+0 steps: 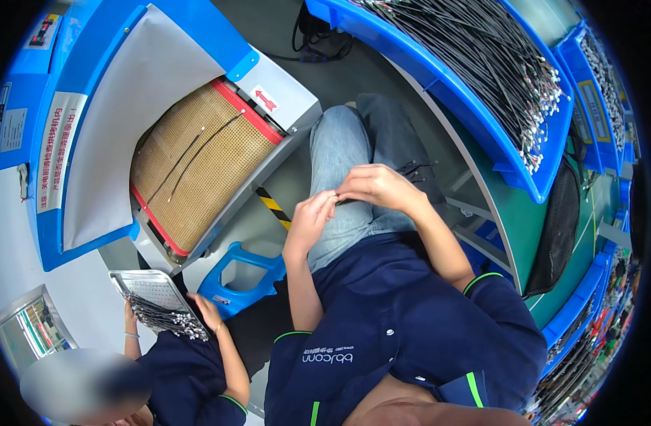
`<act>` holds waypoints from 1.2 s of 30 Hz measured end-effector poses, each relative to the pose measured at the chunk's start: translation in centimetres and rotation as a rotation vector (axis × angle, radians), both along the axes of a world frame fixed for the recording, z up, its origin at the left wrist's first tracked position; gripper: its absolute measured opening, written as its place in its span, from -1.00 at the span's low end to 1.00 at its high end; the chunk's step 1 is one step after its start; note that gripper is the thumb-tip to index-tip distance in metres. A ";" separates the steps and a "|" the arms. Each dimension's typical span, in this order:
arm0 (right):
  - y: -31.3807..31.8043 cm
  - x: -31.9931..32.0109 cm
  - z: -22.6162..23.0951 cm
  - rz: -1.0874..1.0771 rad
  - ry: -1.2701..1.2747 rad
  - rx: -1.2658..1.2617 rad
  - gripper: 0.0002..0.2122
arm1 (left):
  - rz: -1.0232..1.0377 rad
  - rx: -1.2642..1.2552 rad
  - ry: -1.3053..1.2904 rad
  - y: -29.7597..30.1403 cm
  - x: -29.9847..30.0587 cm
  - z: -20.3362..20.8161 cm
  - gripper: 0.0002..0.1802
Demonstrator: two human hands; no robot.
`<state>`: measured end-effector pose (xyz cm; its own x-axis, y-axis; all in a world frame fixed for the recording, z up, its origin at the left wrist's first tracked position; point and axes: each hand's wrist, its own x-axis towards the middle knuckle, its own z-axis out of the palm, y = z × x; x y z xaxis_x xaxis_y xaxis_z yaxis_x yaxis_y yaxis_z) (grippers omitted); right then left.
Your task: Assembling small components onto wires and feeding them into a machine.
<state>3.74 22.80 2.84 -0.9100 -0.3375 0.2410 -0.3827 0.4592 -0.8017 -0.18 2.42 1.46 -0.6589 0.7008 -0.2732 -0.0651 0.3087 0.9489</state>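
Observation:
Over my lap, my left hand [315, 219] and my right hand [382, 187] meet with fingertips pinched together. A short dark stretch of thin black cable [346, 201] shows between them; most of it is hidden by the fingers. Beyond my right hand, several dark cable ends [415, 170] with small pale tips stick out over my knee. How they connect to the piece at my fingertips, I cannot tell.
A mesh conveyor belt [215, 135] carrying black cables leaves a blue-framed machine at left. A blue stool [244, 280] stands below it. Nearby, a co-worker holds a metal tray [142, 281] of cables. Blue bins [446, 78] full of cables line the green bench [513, 234] at right.

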 end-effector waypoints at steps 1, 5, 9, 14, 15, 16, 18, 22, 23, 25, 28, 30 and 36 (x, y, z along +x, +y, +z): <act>0.0 0.0 -0.1 -0.033 -0.026 -0.015 -0.88 | 0.076 0.026 0.084 0.3 0.0 0.2 -0.86; 0.1 -0.3 -0.1 -0.091 -0.134 -0.110 -0.88 | 0.123 -0.002 0.692 -0.1 -0.6 -0.2 -0.88; 0.0 -0.2 -0.1 -0.115 -0.100 -0.127 -0.87 | 0.107 -0.031 0.748 -0.2 -0.5 -0.3 -0.86; 0.0 -0.5 -0.6 -0.031 0.099 -0.030 -0.85 | 0.002 -0.088 0.609 -0.1 -0.3 -0.6 -0.86; 0.0 -0.5 -0.6 -0.033 0.098 -0.028 -0.85 | 0.000 -0.086 0.608 -0.1 -0.3 -0.6 -0.86; 0.1 -0.5 -0.7 -0.037 0.101 -0.034 -0.86 | -0.001 -0.068 0.579 0.0 -0.3 -0.5 -0.86; 0.1 -0.5 -0.7 -0.038 0.104 -0.044 -0.87 | -0.001 -0.055 0.549 -0.1 -0.4 -0.2 -0.86; 0.3 -0.2 -0.5 -0.077 -0.049 -0.088 -0.89 | -0.012 -0.025 0.750 -0.1 -0.9 0.0 -0.87; 0.2 -0.1 -0.4 -0.071 -0.078 -0.106 -0.89 | -0.008 -0.002 0.815 0.0 -1.1 0.0 -0.86; 0.3 -0.2 0.0 -0.068 -0.094 -0.089 -0.89 | 0.017 -0.006 0.874 0.3 -1.2 0.4 -0.85; 0.6 -0.2 0.1 -0.069 -0.109 -0.082 -0.89 | 0.073 0.017 0.940 0.8 -1.2 0.4 -0.83; 0.6 -0.2 0.1 -0.076 -0.110 -0.092 -0.89 | 0.102 0.044 0.945 1.0 -0.9 0.2 -0.82; 0.8 0.0 -0.1 -0.106 -0.126 -0.081 -0.89 | 0.134 0.028 0.870 0.6 -0.6 -0.4 -0.81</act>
<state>3.78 23.62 2.73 -0.9640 -0.2221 0.1458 -0.2301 0.4235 -0.8762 -0.78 3.07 1.05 -0.7027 0.6016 0.3799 0.6501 0.3259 0.6864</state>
